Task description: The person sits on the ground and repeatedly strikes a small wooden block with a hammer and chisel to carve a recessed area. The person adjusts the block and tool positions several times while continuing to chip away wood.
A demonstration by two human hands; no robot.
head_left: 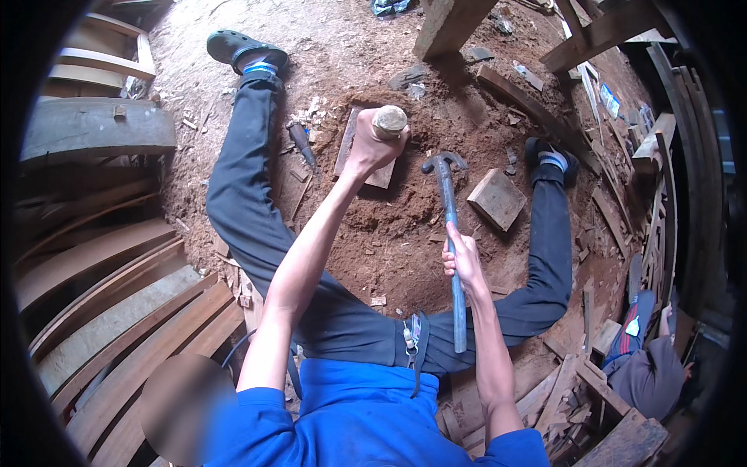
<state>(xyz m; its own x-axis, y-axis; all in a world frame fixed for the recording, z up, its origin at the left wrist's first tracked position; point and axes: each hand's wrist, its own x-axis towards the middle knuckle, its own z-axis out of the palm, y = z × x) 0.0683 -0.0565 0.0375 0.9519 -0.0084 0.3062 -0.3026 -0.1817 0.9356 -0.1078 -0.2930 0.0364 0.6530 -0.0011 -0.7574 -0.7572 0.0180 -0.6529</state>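
My left hand (pixel 372 140) is closed round an upright cylindrical piece (pixel 389 121) with a pale, worn round top, above a flat wooden block (pixel 350 144) on the sawdust-covered ground; its lower end is hidden. My right hand (pixel 462 253) grips a claw hammer (pixel 445 187) by its blue-grey handle, with the head up near the left hand. A squarish wooden block (pixel 496 200) lies to the right of the hammer head. A dark pointed tool (pixel 303 146) lies left of the block under my left hand.
My outstretched legs frame the blocks. Curved boards (pixel 109 276) are stacked at left; leaning planks (pixel 665 156) stand at right. A timber post (pixel 440 27) is ahead. A person in grey (pixel 646 377) is at lower right among wood scraps (pixel 560 397).
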